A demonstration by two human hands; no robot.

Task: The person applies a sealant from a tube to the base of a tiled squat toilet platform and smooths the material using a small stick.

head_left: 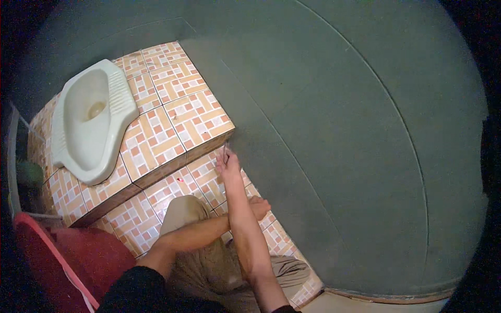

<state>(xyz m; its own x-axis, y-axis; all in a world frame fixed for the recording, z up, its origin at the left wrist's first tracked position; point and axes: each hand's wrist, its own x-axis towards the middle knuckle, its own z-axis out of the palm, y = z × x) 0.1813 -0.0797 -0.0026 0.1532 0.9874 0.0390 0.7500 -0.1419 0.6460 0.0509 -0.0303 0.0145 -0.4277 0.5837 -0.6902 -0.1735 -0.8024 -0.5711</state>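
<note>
My right hand (228,164) reaches out to the lower corner of the raised tiled step (156,130), where the step meets the dark green wall. Its fingers are closed around something thin, too small to make out. Crossing beneath my right forearm, my left arm ends in my left hand (260,207) near the wall's foot. That hand looks curled closed, and whatever it may hold is hidden. Patterned floor tiles (201,175) in orange, white and yellow lie under both hands.
A white squat toilet (86,138) is set into the step at the left. The green wall (339,130) closes off the right side. A red tub (88,250) stands at the lower left. Beside my knee (188,208) lies a small red scrap (180,180).
</note>
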